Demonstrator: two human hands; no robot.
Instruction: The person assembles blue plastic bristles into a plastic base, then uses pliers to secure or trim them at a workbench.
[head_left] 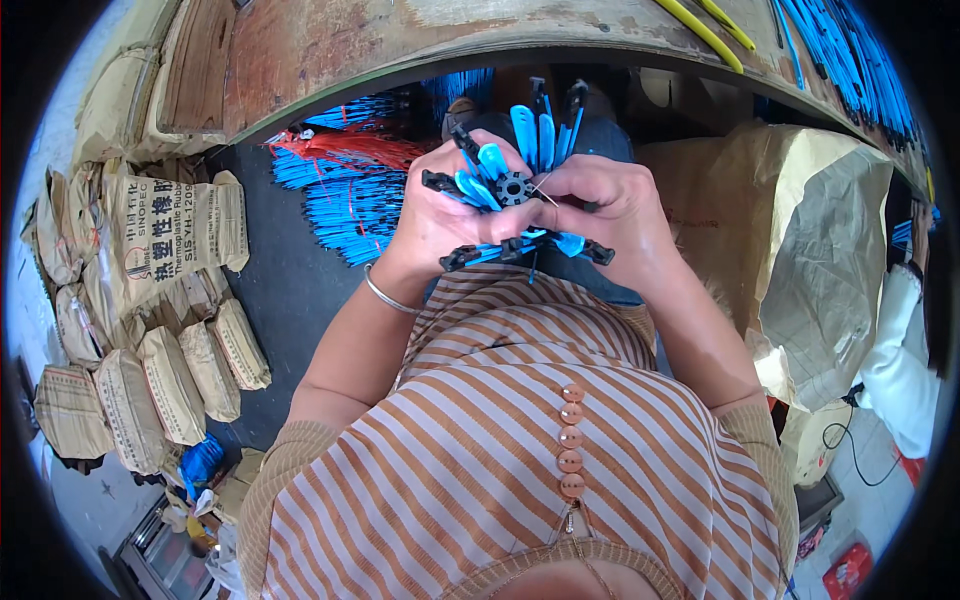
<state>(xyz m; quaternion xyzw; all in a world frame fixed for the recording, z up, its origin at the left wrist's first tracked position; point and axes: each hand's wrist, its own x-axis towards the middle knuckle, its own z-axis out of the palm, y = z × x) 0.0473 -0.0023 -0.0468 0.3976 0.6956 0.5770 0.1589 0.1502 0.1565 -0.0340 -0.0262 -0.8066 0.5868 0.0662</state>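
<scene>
Between my hands, above my lap, is an umbrella frame with blue ribs [524, 135] and black joints, fanned out around a notched black hub [515, 188]. My left hand [445, 210] is closed around the frame from the left, its thumb lying just below the hub. From the right, my right hand [620, 205] pinches a thin wire [545, 192] close to the hub. My fingers hide part of the wire and the lower side of the hub. More ribs with black ends [575, 248] stick out below my hands.
A worn wooden bench [380, 32] curves across the far side, with yellow tubes [705, 32] and blue ribs [860, 65] on it. Bundles of blue ribs [345, 215] and a red bundle [350, 150] lie to the left. Paper sacks [170, 380] are stacked farther left; a large open paper sack [720, 230] stands right.
</scene>
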